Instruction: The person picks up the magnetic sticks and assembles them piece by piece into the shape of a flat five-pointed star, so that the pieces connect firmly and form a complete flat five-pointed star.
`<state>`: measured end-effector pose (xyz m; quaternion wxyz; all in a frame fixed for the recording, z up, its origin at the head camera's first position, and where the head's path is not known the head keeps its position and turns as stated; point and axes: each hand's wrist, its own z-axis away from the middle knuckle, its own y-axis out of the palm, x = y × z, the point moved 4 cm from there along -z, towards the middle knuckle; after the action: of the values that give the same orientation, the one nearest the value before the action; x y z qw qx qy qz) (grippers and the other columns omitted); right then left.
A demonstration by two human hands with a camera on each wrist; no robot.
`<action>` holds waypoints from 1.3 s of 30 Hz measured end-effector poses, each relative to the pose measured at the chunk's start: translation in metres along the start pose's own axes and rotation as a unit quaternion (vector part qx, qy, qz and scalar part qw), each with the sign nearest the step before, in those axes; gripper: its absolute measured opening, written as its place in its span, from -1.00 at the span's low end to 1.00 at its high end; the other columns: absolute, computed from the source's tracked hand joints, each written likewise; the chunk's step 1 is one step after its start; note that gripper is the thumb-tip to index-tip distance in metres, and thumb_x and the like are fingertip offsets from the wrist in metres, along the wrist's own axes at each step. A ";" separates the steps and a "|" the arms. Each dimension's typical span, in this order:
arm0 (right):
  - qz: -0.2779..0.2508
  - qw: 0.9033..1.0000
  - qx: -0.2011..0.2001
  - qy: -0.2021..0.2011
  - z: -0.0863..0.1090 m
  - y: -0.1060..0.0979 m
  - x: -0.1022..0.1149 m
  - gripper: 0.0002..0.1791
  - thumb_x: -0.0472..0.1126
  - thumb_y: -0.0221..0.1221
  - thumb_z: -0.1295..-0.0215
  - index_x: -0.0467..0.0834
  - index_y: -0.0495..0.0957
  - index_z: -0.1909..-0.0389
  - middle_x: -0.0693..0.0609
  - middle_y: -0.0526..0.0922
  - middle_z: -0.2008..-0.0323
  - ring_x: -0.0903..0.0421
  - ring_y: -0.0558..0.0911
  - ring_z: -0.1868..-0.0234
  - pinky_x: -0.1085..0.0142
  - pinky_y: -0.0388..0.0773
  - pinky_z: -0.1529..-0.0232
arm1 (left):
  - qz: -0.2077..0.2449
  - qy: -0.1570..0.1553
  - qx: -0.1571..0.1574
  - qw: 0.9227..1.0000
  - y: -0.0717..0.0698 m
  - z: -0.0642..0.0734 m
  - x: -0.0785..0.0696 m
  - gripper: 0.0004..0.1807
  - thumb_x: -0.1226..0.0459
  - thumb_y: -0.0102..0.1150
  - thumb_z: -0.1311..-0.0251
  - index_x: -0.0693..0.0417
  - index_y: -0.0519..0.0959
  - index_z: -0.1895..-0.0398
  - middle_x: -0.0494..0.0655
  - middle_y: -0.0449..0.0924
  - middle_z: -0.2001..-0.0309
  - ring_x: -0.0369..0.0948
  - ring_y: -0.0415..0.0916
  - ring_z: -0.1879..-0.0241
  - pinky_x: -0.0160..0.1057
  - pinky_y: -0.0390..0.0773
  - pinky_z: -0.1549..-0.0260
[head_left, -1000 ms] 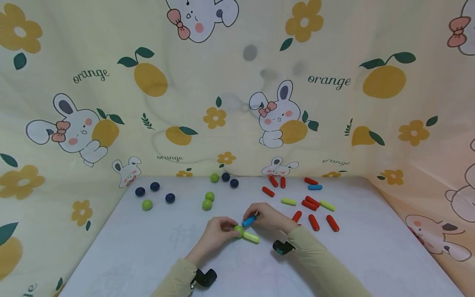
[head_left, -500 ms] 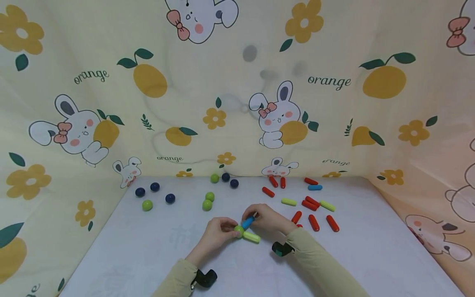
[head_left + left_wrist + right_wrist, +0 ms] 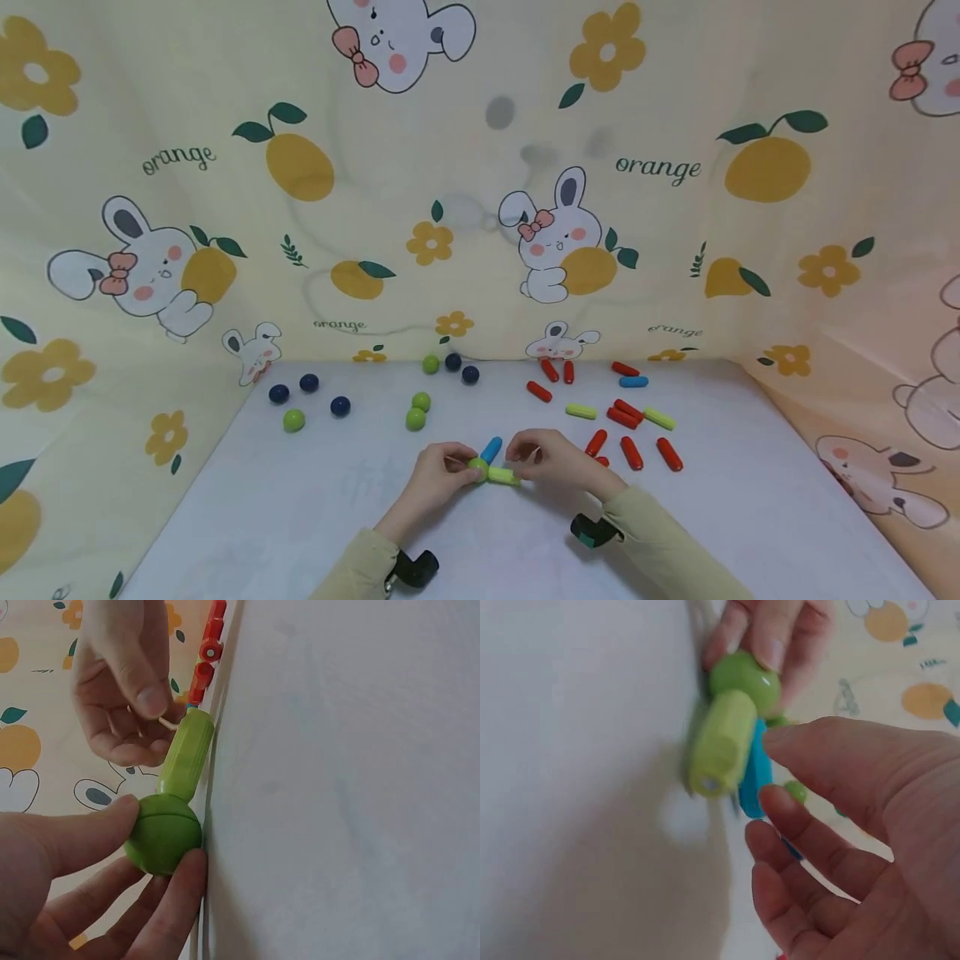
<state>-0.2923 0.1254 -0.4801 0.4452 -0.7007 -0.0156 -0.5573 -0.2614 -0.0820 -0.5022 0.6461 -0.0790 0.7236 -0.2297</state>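
Note:
My left hand pinches a green ball between thumb and fingertips, low over the white table. From the ball stick out a light green ridged rod and a blue rod, spread apart like a V. In the head view the blue rod points away and the light green one to the right. My right hand is just right of the rods, thumb and fingers parted with nothing between them. In the right wrist view its thumb tip overlaps the edge of the blue rod.
Several dark blue balls and green balls lie at the back left and middle. Red rods, light green rods and another blue rod lie scattered at the back right. A printed cloth rises behind the table.
The right hand has let go of the blue rod after bringing it against the ball, and has moved a little right and nearer. The left hand keeps its grip on the ball.

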 end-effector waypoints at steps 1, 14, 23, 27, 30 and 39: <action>-0.001 1.000 0.007 0.003 0.001 0.003 -0.001 -0.81 -0.26 0.31 -0.19 -0.07 0.58 0.17 0.11 0.59 0.26 0.08 0.51 0.21 0.32 0.55 0.18 | -0.001 -0.002 -0.004 1.000 0.000 0.000 0.000 -0.76 0.26 0.38 -0.07 0.11 0.65 0.18 -0.14 0.62 0.26 -0.23 0.53 0.31 -0.26 0.56 0.30; 0.018 0.999 -0.021 0.042 0.002 0.008 -0.008 -0.82 -0.33 0.27 -0.21 -0.03 0.58 0.21 0.10 0.58 0.27 0.08 0.51 0.22 0.26 0.53 0.15 | 0.002 -0.018 -0.010 1.000 0.000 0.005 -0.004 -0.82 0.25 0.36 -0.10 0.11 0.63 0.26 -0.15 0.61 0.34 -0.24 0.54 0.38 -0.30 0.57 0.37; 0.016 0.993 -0.093 0.072 -0.003 0.003 -0.014 -0.81 -0.34 0.27 -0.20 -0.08 0.57 0.18 0.07 0.55 0.31 0.08 0.50 0.26 0.26 0.54 0.20 | 0.083 -0.029 0.002 0.996 0.009 0.012 -0.008 -0.86 0.40 0.32 -0.07 0.28 0.59 0.31 -0.01 0.63 0.42 -0.15 0.63 0.44 -0.29 0.64 0.45; 0.004 0.987 -0.130 0.093 0.001 0.002 -0.010 -0.80 -0.34 0.28 -0.20 -0.12 0.57 0.16 0.06 0.54 0.32 0.08 0.51 0.27 0.28 0.55 0.22 | 0.095 -0.044 -0.003 0.995 0.012 0.016 -0.011 -0.89 0.40 0.25 -0.15 0.30 0.59 0.29 0.00 0.62 0.43 -0.14 0.62 0.46 -0.24 0.66 0.45; -0.006 0.982 -0.154 0.109 0.008 0.001 -0.005 -0.80 -0.31 0.27 -0.22 -0.14 0.56 0.14 0.07 0.54 0.32 0.08 0.52 0.27 0.28 0.56 0.24 | 0.104 -0.066 -0.008 0.992 0.013 0.019 -0.013 -0.87 0.37 0.16 -0.25 0.31 0.60 0.25 0.02 0.61 0.44 -0.16 0.60 0.48 -0.22 0.66 0.44; -0.031 0.990 -0.117 0.075 0.028 0.013 0.005 -0.72 -0.20 0.32 -0.18 -0.16 0.53 0.11 0.06 0.56 0.33 0.09 0.54 0.29 0.29 0.54 0.24 | 0.185 -0.099 0.019 0.978 0.019 0.022 -0.018 -0.57 0.20 -0.11 -0.44 0.48 0.56 0.20 0.22 0.63 0.33 -0.02 0.65 0.41 -0.14 0.67 0.38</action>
<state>-0.2621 0.1337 -0.4834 0.3421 -0.7038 0.0613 -0.6196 -0.2335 -0.0630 -0.4952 0.7472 0.0459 0.6536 -0.1112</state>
